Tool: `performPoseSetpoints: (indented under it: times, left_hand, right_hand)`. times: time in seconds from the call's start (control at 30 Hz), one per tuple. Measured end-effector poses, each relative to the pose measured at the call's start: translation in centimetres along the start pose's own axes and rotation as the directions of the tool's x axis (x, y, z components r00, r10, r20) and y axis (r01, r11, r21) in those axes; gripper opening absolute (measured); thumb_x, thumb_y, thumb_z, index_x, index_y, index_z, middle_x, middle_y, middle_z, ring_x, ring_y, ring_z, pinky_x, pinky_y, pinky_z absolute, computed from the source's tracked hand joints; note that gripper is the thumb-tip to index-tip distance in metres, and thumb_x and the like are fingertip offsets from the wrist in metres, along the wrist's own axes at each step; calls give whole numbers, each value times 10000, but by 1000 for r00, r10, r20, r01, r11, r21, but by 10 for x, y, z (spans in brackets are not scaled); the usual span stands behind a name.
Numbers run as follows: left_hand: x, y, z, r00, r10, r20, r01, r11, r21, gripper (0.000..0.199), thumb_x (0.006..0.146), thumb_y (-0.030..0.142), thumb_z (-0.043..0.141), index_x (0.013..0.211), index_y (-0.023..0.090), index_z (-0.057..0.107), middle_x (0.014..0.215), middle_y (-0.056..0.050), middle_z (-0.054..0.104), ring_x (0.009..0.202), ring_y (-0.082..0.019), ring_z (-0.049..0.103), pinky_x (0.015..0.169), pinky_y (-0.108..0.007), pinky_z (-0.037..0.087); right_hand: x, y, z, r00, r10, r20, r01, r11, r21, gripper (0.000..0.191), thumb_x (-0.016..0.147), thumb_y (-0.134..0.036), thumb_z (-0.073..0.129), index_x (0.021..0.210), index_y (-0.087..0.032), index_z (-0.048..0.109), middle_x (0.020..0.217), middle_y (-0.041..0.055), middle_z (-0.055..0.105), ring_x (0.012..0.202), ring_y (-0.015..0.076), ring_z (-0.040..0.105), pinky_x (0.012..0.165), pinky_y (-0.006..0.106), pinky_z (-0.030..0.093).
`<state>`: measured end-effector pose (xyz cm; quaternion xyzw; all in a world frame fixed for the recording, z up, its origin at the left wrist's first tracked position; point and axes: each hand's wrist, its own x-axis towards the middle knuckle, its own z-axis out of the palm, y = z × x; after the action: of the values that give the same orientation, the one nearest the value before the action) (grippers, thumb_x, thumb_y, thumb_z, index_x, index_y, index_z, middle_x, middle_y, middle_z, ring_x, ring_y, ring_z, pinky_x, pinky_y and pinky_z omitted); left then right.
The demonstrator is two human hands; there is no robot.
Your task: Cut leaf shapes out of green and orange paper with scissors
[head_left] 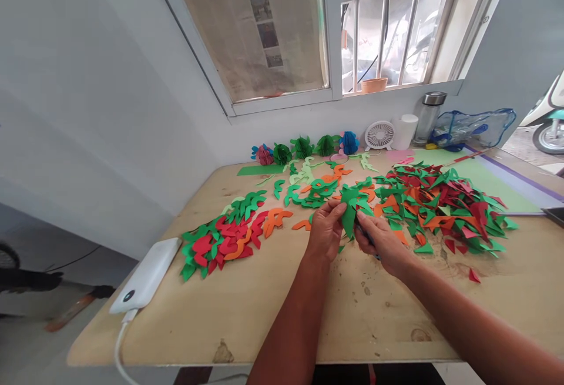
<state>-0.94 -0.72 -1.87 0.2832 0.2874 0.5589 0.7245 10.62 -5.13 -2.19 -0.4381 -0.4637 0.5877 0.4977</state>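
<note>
My left hand (328, 229) pinches a piece of green paper (349, 211) with pointed edges, held just above the table. Close on its right, my right hand (382, 243) is closed around the dark handles of a pair of scissors (369, 239). The blades are mostly hidden behind the fingers and the paper. Beyond my hands lie curved green paper cutouts (317, 193) mixed with orange ones. To the right is a heap of green, red and orange paper scraps (440, 206). Overlapping red cutouts (229, 238), with green and orange ones, lie at the left.
A white power bank (147, 273) with a cable rests at the table's left edge. Along the back stand paper honeycomb figures (303, 147), a small fan (379, 136), a white cylinder (404, 132) and a glass bottle (429, 119). Pale sheets (497, 182) lie at the right.
</note>
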Motion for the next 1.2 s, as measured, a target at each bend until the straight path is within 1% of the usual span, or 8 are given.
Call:
performPoseSetpoints:
  times: [0.1, 0.2, 0.33, 0.43, 0.57, 0.77, 1.07, 1.2]
  left_hand:
    - [0, -2, 0, 1000, 12, 18, -13, 999, 36, 286, 556, 279, 851, 676, 141, 632, 670, 1, 645, 603, -89, 588, 620, -215, 457]
    - [0, -4, 0, 1000, 27, 6, -27, 998, 59, 282, 548, 271, 854, 662, 139, 631, 660, 8, 633, 599, -82, 579, 611, -203, 454]
    - [1, -6, 0, 998, 58, -24, -57, 996, 66, 283, 544, 267, 856, 668, 139, 637, 669, 8, 631, 606, -84, 581, 618, -205, 467]
    - [1, -7, 0, 997, 67, -30, -65, 996, 58, 287, 541, 267, 860, 667, 137, 638, 667, 7, 629, 604, -83, 581, 610, -203, 470]
    - [1, -7, 0, 997, 64, -40, -62, 996, 59, 291, 538, 264, 862, 680, 137, 642, 670, 8, 632, 599, -84, 585, 610, -207, 476]
    - [1, -6, 1, 997, 64, -42, -61, 996, 61, 295, 536, 276, 862, 659, 135, 635, 648, 13, 620, 580, -81, 576, 609, -212, 475]
    - [0, -6, 0, 997, 60, -42, -57, 996, 63, 293, 538, 277, 863, 665, 133, 642, 656, 6, 629, 587, -88, 579, 615, -221, 461]
    - [0, -6, 1, 997, 51, -57, -48, 997, 56, 282, 543, 263, 859, 658, 135, 636, 646, 14, 622, 589, -85, 575, 650, -231, 464]
  right_hand:
    - [-1, -1, 1, 999, -23, -29, 22, 999, -38, 615, 821, -680, 505, 449, -213, 357, 377, -55, 277, 381, 69, 213, 390, 249, 142]
    - [-1, -2, 1, 997, -47, -62, 43, 997, -69, 609, 810, -685, 509, 452, -217, 356, 372, -53, 279, 384, 72, 210, 386, 244, 147]
    - [0, -3, 2, 995, -38, -91, 34, 999, -40, 577, 769, -692, 560, 500, -225, 356, 393, -66, 281, 386, 71, 181, 373, 237, 139]
    - [0, -2, 3, 994, -36, -102, 33, 999, -29, 572, 765, -692, 567, 504, -230, 353, 394, -69, 279, 382, 72, 187, 373, 242, 138]
    - [0, -2, 2, 995, -38, -94, 35, 999, -27, 557, 778, -674, 568, 515, -234, 350, 396, -70, 281, 385, 74, 185, 370, 243, 144]
    - [0, -4, 3, 996, -36, -77, 34, 999, -33, 539, 784, -666, 568, 534, -223, 391, 416, -72, 286, 391, 74, 190, 365, 233, 162]
    - [0, -3, 2, 995, -36, -88, 33, 999, -35, 554, 775, -672, 570, 522, -230, 355, 397, -74, 286, 378, 71, 183, 363, 237, 169]
    - [0, -4, 2, 996, -45, -75, 42, 998, -45, 534, 789, -652, 575, 531, -228, 381, 396, -73, 294, 380, 75, 199, 362, 238, 174]
